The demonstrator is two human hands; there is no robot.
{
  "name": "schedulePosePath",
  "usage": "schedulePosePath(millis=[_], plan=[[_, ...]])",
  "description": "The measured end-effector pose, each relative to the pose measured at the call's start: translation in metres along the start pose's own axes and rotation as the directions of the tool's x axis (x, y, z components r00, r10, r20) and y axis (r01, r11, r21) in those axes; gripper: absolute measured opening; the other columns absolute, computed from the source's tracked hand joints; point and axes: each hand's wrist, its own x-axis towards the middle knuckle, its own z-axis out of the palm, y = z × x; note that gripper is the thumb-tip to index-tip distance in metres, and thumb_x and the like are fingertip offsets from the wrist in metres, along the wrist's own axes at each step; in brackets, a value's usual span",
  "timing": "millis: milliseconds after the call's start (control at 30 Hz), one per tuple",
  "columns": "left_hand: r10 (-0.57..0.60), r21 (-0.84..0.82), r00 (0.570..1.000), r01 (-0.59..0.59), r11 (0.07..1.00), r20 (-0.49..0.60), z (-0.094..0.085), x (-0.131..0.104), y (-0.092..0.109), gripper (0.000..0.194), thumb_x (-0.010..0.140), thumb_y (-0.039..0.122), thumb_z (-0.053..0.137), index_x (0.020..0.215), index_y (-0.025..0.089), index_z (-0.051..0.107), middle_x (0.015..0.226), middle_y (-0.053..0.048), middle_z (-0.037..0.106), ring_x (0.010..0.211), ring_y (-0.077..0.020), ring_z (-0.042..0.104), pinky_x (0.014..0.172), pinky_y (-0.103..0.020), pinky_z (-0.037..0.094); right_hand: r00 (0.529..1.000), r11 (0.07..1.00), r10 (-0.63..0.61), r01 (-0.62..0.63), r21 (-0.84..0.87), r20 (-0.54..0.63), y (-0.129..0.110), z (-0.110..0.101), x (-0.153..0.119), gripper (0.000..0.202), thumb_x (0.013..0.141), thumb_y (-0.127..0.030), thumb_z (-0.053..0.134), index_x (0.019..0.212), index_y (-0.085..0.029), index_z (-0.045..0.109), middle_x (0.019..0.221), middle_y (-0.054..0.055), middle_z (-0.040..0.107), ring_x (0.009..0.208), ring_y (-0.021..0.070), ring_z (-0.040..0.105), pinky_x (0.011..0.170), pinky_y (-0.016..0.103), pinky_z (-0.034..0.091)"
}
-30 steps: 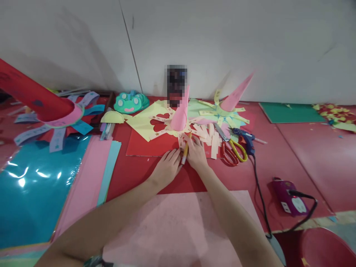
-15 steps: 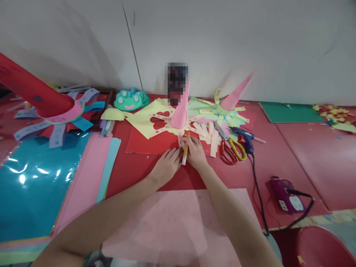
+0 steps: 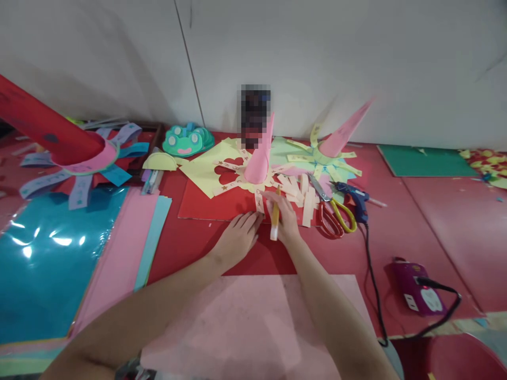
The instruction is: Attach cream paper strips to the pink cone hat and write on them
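My right hand (image 3: 288,217) is closed round a marker pen (image 3: 275,215) with a yellow barrel and a white end. It rests just beside a pale paper strip (image 3: 259,201) with letters on it. My left hand (image 3: 238,237) lies flat, fingers stretched out, its fingertips at the near end of that strip. The strip joins the scalloped base of a pink paper cone (image 3: 259,163), which stands upright with several lettered strips spread around it. Blank pale strips (image 3: 309,206) lie in a loose pile right of my right hand. The pen's writing tip is hidden.
Scissors (image 3: 349,215) and a blue glue gun (image 3: 358,203) lie to the right, its cord running to a purple power box (image 3: 420,290). A second pink cone (image 3: 344,129) stands behind. Left are a red paper cone (image 3: 75,140), a frog cutout (image 3: 186,141) and a blue glossy sheet (image 3: 51,264).
My right hand with the marker pen has moved slightly right, off the strip, so more of its letters show. The left hand stays nearly in place. The view has shifted a little.
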Motion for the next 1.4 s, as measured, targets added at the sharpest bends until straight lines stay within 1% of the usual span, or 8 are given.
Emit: schedulePosePath(millis=[67, 133, 233, 367, 533, 867, 1100, 1400], plan=[[-0.001, -0.021, 1.000, 0.001, 1.000, 0.020, -0.0014, 0.0002, 0.0000, 0.039, 0.094, 0.020, 0.034, 0.129, 0.007, 0.046, 0.127, -0.014, 0.054, 0.116, -0.0241, 0.052, 0.099, -0.039, 0.039, 0.989, 0.990, 0.092, -0.078, 0.118, -0.119, -0.0019, -0.0037, 0.0004, 0.029, 0.091, -0.031, 0.042, 0.113, -0.023, 0.058, 0.094, 0.006, 0.069, 0.091, 0.0180, 0.062, 0.086, 0.035, 0.049], [0.014, -0.014, 1.000, -0.014, 1.000, 0.028, -0.0029, 0.0000, 0.0002, 0.038, 0.093, 0.019, 0.034, 0.127, 0.007, 0.048, 0.128, -0.015, 0.054, 0.117, -0.0249, 0.051, 0.100, -0.040, 0.038, 0.960, 0.964, 0.211, -0.173, 0.200, -0.185, -0.0015, -0.0060, 0.0018, 0.026, 0.090, -0.035, 0.044, 0.101, -0.021, 0.063, 0.074, 0.002, 0.068, 0.075, 0.0159, 0.063, 0.078, 0.032, 0.051], [0.036, 0.023, 0.999, -0.037, 0.999, 0.039, -0.0059, -0.0001, 0.0009, 0.038, 0.094, 0.018, 0.033, 0.126, 0.008, 0.050, 0.130, -0.015, 0.053, 0.118, -0.0255, 0.050, 0.100, -0.041, 0.039, 0.918, 0.917, 0.347, -0.289, 0.276, -0.191, 0.0005, -0.0057, 0.0045, 0.031, 0.088, -0.041, 0.046, 0.076, -0.019, 0.064, 0.051, -0.003, 0.055, 0.053, 0.0116, 0.056, 0.060, 0.026, 0.049], [0.043, 0.052, 0.998, -0.045, 0.998, 0.034, -0.0096, 0.0008, 0.0019, 0.037, 0.095, 0.019, 0.033, 0.126, 0.009, 0.051, 0.127, -0.012, 0.056, 0.117, -0.0247, 0.051, 0.099, -0.040, 0.040, 0.884, 0.857, 0.439, -0.357, 0.371, -0.162, -0.0010, 0.0000, 0.0057, 0.027, 0.086, -0.044, 0.048, 0.075, -0.020, 0.053, 0.047, -0.007, 0.049, 0.041, 0.0085, 0.049, 0.045, 0.022, 0.040], [0.056, 0.076, 0.998, -0.056, 0.996, 0.000, -0.0083, 0.0003, 0.0022, 0.035, 0.094, 0.019, 0.035, 0.120, 0.009, 0.056, 0.123, -0.011, 0.059, 0.115, -0.0242, 0.054, 0.099, -0.039, 0.042, 0.923, 0.887, 0.377, -0.338, 0.315, -0.070, -0.0045, 0.0030, 0.0048, 0.032, 0.084, -0.044, 0.053, 0.064, -0.021, 0.042, 0.048, -0.006, 0.052, 0.045, 0.0088, 0.051, 0.049, 0.022, 0.040], [0.098, 0.043, 0.994, -0.096, 0.994, -0.056, -0.0047, -0.0019, 0.0021, 0.031, 0.092, 0.012, 0.037, 0.115, 0.008, 0.058, 0.116, -0.013, 0.062, 0.112, -0.0229, 0.056, 0.097, -0.036, 0.045, 0.917, 0.862, 0.399, -0.374, 0.342, -0.006, -0.0051, 0.0021, 0.0044, 0.031, 0.082, -0.040, 0.057, 0.060, -0.022, 0.042, 0.045, -0.006, 0.052, 0.044, 0.0095, 0.050, 0.052, 0.023, 0.043], [0.050, 0.017, 0.999, -0.050, 0.999, 0.022, -0.0041, -0.0023, 0.0030, 0.036, 0.091, 0.009, 0.034, 0.122, 0.011, 0.053, 0.121, -0.011, 0.060, 0.116, -0.0224, 0.053, 0.099, -0.038, 0.043, 0.917, 0.863, 0.397, -0.387, 0.324, 0.039, -0.0068, 0.0028, 0.0049, 0.033, 0.081, -0.041, 0.057, 0.058, -0.022, 0.043, 0.043, -0.006, 0.053, 0.043, 0.0098, 0.052, 0.050, 0.023, 0.044], [0.051, -0.053, 0.999, -0.050, 0.997, 0.012, -0.0034, -0.0035, 0.0022, 0.038, 0.091, 0.007, 0.033, 0.125, 0.008, 0.050, 0.120, -0.014, 0.059, 0.119, -0.0236, 0.051, 0.100, -0.039, 0.042, 0.925, 0.865, 0.375, -0.374, 0.334, 0.065, -0.0073, 0.0027, 0.0053, 0.032, 0.081, -0.043, 0.056, 0.058, -0.022, 0.045, 0.044, -0.006, 0.052, 0.045, 0.0102, 0.053, 0.051, 0.024, 0.046]])
